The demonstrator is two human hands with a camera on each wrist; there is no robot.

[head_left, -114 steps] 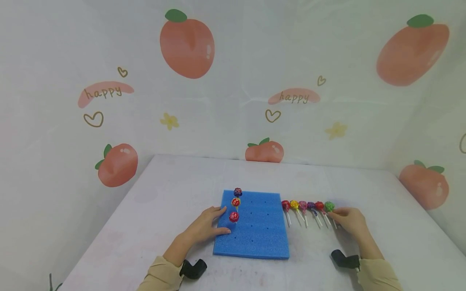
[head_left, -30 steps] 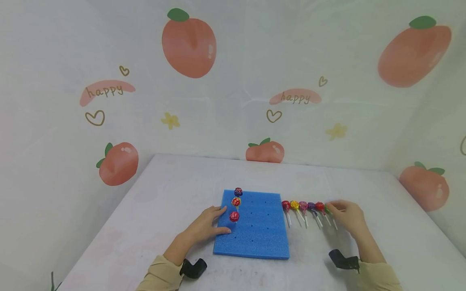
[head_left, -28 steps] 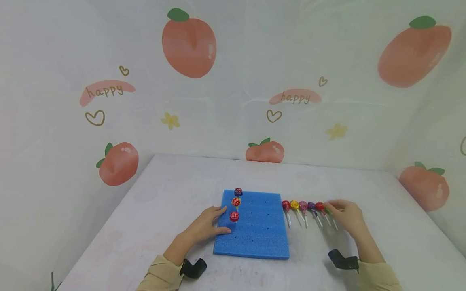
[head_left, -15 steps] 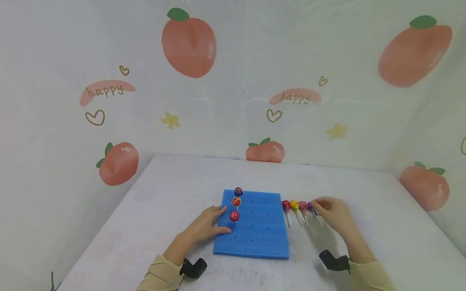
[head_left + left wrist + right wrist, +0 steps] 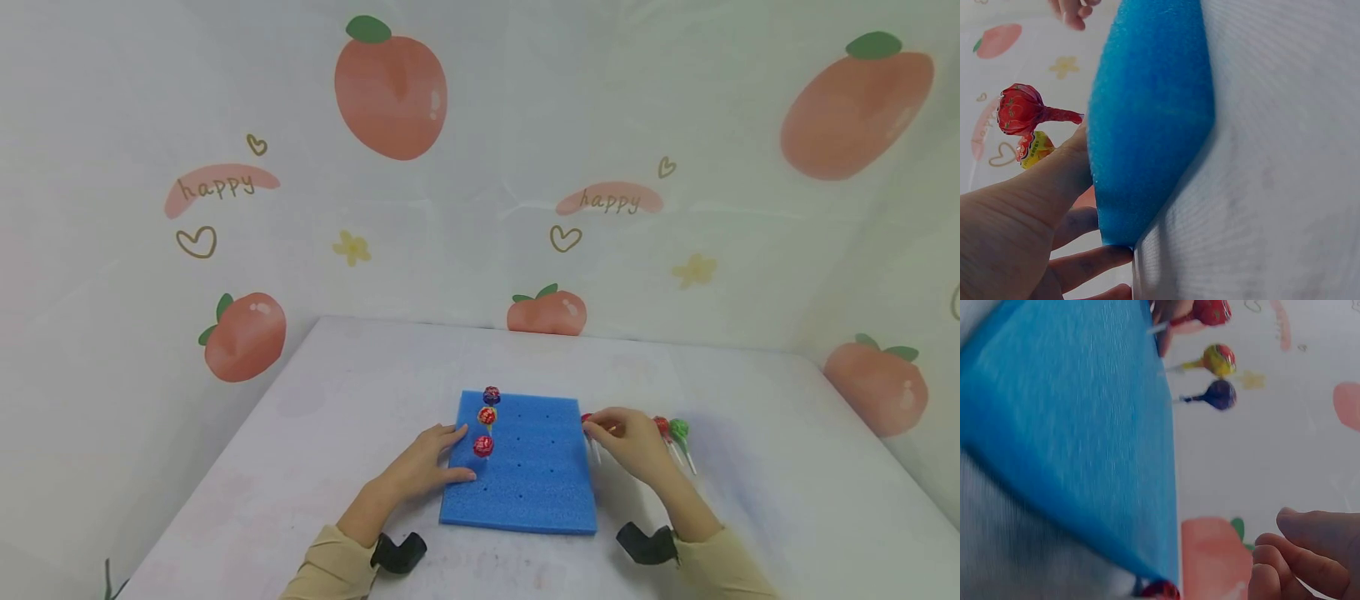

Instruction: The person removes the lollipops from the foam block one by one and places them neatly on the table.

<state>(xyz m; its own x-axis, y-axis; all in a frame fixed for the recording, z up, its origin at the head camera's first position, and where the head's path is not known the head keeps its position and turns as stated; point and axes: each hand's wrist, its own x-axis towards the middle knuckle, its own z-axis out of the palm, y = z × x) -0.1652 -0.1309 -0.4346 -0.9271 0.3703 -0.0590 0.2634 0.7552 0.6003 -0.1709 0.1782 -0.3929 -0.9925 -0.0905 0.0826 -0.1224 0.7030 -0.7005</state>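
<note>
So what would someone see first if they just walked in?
Probably the bright blue foam sheet on the white table, with three shiny lollipops standing near its left edge. Next, maybe the big fruit pictures on the backdrop behind, or the right hand above more lollipops beside the foam.

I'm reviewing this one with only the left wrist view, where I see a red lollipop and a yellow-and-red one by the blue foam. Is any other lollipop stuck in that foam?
Observer: Yes, a dark blue lollipop stands in the blue foam, at the far end of the same row.
Operator: And does any lollipop lie on the white table, uncovered by the right hand?
Observer: Yes, in the head view a green lollipop lies in the open, to the right of that hand.
</note>
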